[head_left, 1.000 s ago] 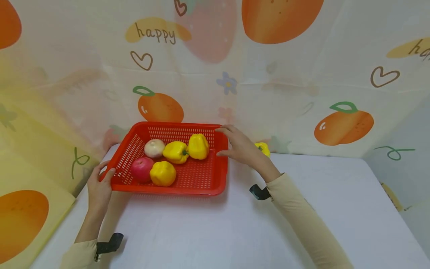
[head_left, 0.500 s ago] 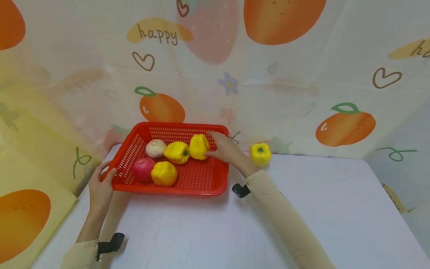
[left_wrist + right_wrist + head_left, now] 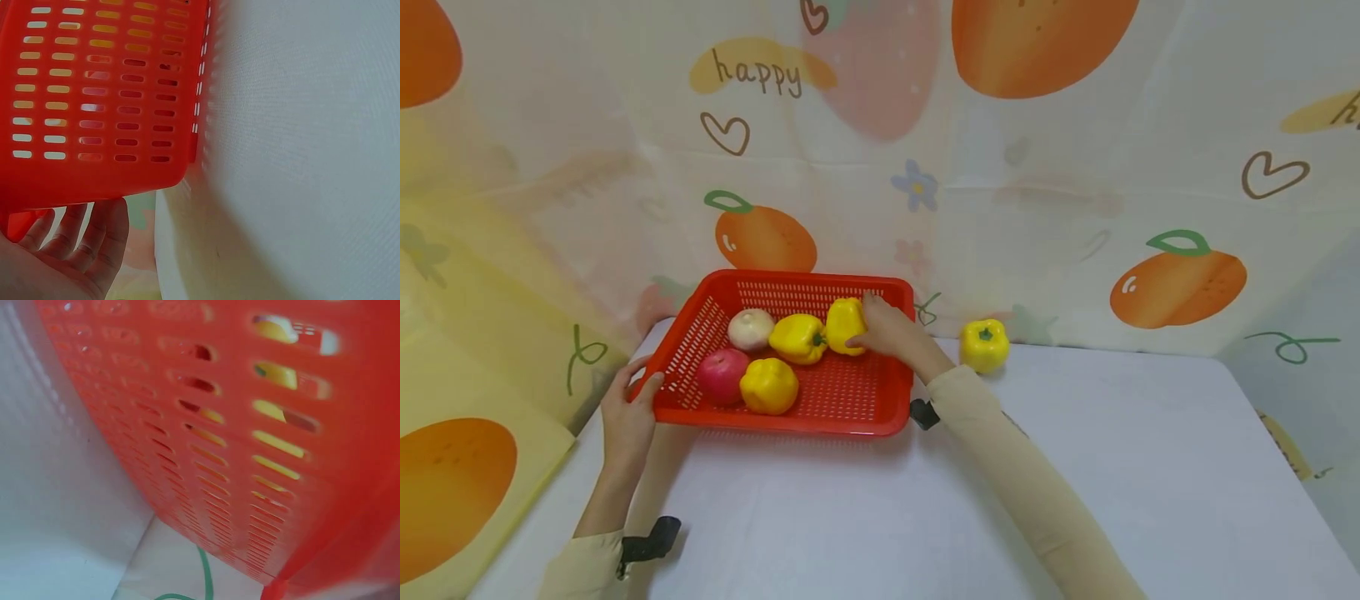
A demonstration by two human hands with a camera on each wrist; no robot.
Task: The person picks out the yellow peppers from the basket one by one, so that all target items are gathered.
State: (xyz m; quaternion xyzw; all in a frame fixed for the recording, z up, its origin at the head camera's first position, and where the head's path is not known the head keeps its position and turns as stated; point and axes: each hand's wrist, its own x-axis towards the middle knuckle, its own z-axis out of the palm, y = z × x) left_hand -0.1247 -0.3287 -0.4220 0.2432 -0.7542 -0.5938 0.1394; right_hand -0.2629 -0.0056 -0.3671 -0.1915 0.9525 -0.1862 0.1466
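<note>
A red plastic basket (image 3: 838, 396) with slotted sides stands on the white table. My left hand (image 3: 628, 421) grips its left end, fingers bent at the rim; the left wrist view shows the same hand (image 3: 78, 253) below the basket wall. Inside the basket, my right hand (image 3: 891, 329) holds a yellow bell pepper (image 3: 844, 323) from its right side, thumb in front and fingers behind. Beside it lie a second yellow bell pepper (image 3: 797, 338), an orange-yellow bell pepper (image 3: 769, 386), a pale round vegetable (image 3: 750, 330) and a pinkish-red round fruit (image 3: 723, 375). The basket wall hides the right hand in the right wrist view.
Another yellow bell pepper (image 3: 985, 347) stands on the table (image 3: 820, 517) right of the basket, near the back edge. A cloth printed with fruit (image 3: 1000, 208) hangs right behind the table.
My right hand has moved left from the basket's right rim to the yellow bell pepper inside and closed around it. The pepper on the table came into full view. My left hand stays at the rim.
</note>
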